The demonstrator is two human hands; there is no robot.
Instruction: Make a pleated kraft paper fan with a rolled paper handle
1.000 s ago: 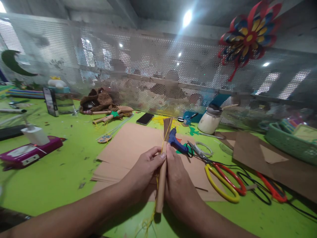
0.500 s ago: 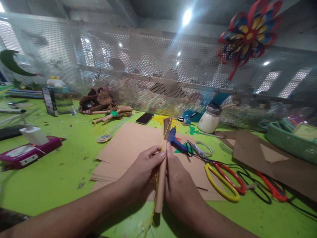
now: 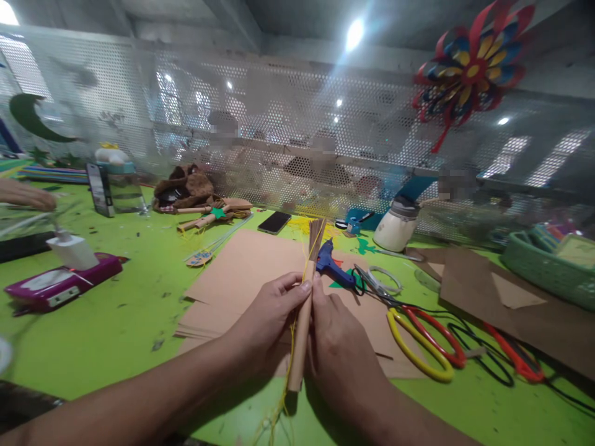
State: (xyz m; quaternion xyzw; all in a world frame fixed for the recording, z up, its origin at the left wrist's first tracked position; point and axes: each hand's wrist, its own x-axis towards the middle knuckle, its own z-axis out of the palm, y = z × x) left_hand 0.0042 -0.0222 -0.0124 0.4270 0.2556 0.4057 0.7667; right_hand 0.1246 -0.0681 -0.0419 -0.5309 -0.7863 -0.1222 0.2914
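Between my two hands stands a rolled brown paper tube (image 3: 300, 353), tilted, its far end a fringed paper bundle (image 3: 317, 238). Yellow string (image 3: 289, 365) runs along the tube and trails loose below it. My left hand (image 3: 274, 310) pinches the tube and string with thumb and fingers from the left. From the right, my right hand (image 3: 337, 334) is closed against the tube, its fingers partly hidden. Under the hands lie brown paper sheets (image 3: 242, 260). Just beyond my right hand rests a blue glue gun (image 3: 332, 263).
To the right lie scissors (image 3: 418, 341) with yellow and red handles, a black cord (image 3: 483, 353) and a green basket (image 3: 548, 266). A phone (image 3: 274, 222) and a white jar (image 3: 395, 228) stand farther back. At left are a purple power strip (image 3: 65, 288) and another person's hand (image 3: 28, 195).
Another person's hand has come into view at the far left. My hands keep their hold on the tube, nearly unmoved; the whole view has shifted slightly.
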